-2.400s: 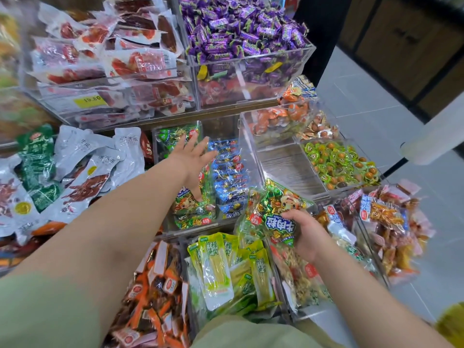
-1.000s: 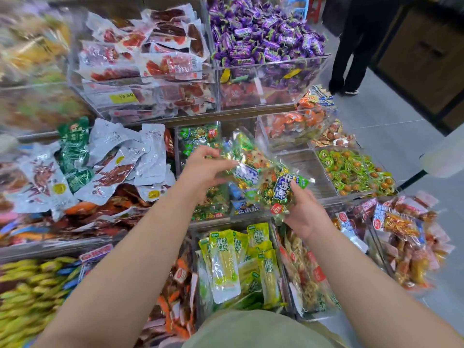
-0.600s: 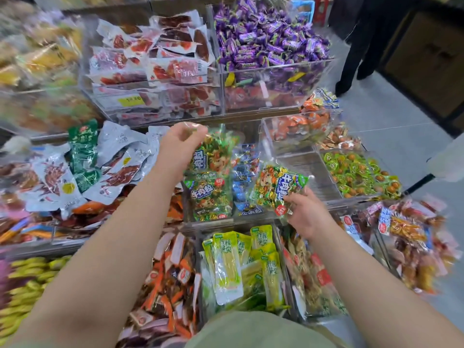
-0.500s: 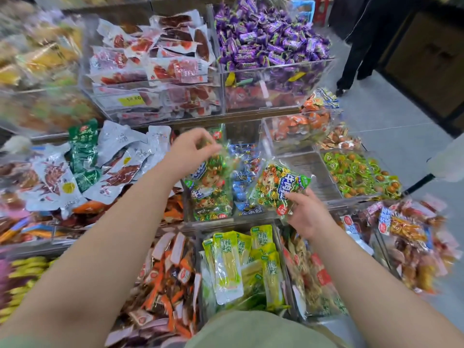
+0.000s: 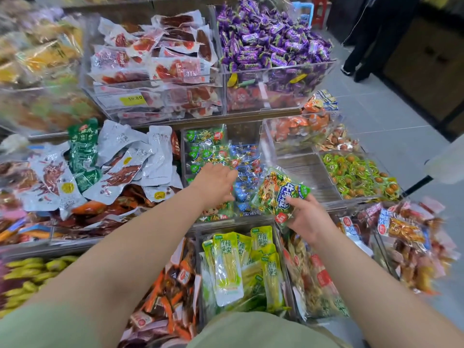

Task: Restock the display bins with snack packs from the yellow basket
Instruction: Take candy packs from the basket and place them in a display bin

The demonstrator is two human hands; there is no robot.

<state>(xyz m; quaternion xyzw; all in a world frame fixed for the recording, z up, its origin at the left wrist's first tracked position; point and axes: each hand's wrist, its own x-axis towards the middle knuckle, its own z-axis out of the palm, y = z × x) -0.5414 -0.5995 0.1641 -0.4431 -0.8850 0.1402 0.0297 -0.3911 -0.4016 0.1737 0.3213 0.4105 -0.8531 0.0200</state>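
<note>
1. Right hand (image 5: 310,218) - fingers curled round a bunch of green snack packs (image 5: 280,190), held up just right of the middle clear bin (image 5: 183,156).
2. Left hand (image 5: 216,183) hovers over that bin's stocked green packs (image 5: 204,146) - fingers loose, nothing in them.
3. Blue packs (image 5: 247,167) fill the bin's right half.

The snack pack (image 5: 281,194) was glossy, crinkled plastic film. The display bins (image 5: 278,68) were clear, smooth hard plastic with shiny walls. The silver pouches (image 5: 155,156) looked like duller foil, and the purple sweet wrappers (image 5: 271,43) were shiny. The floor (image 5: 391,126) was smooth grey tile, and the sleeve (image 5: 37,327) was matt green cloth.
</note>
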